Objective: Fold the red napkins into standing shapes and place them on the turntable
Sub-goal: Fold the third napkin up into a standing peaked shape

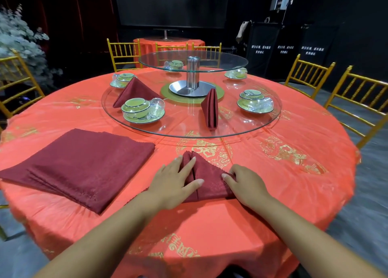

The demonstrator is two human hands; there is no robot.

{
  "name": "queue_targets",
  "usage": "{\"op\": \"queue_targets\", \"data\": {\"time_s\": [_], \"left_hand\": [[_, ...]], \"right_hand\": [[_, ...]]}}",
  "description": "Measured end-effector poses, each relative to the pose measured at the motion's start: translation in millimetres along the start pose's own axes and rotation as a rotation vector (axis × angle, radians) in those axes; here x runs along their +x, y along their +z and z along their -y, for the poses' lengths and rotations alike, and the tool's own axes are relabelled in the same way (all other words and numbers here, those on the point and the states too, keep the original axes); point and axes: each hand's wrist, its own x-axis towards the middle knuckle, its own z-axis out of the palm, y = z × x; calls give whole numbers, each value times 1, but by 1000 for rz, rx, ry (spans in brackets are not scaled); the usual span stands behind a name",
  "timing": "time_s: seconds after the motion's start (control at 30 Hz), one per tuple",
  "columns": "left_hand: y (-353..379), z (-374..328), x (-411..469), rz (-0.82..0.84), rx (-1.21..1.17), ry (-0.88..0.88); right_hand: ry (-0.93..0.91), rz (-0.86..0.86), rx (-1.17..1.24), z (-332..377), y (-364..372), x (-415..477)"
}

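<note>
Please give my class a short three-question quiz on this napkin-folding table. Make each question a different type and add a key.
1. True or false: four finished shapes stand on the lower turntable.
2. The flat napkin stack lies: A) left of the left hand; B) on the turntable; C) on a chair.
3. Which hand presses flat on the napkin being folded?
Key: 1 false, only two standing napkins; 2 A; 3 left, while the right hand pinches its edge.

This looks like a banquet hall. Gold chairs (123, 44) ring the red-clothed round tabletop (273, 183) around a glass turntable (241, 122); beyond the turntable stands another clothed table (147, 47).
</note>
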Motion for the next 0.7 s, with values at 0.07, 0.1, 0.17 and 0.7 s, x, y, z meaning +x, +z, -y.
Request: {"op": "queue_targets", "data": {"time_s": [0.07,0.1,0.17,0.7], "left_hand": [[2,-3,6,28,-1,14],[3,-4,9,38,7,14],[5,-3,15,56,42,5],[14,3,27,40,168,84]], "right_hand": [[8,3,-22,1,0,1],[10,6,-34,2,0,2],[20,10,-54,3,0,3],[27,-4,-122,3,5,8]]}}
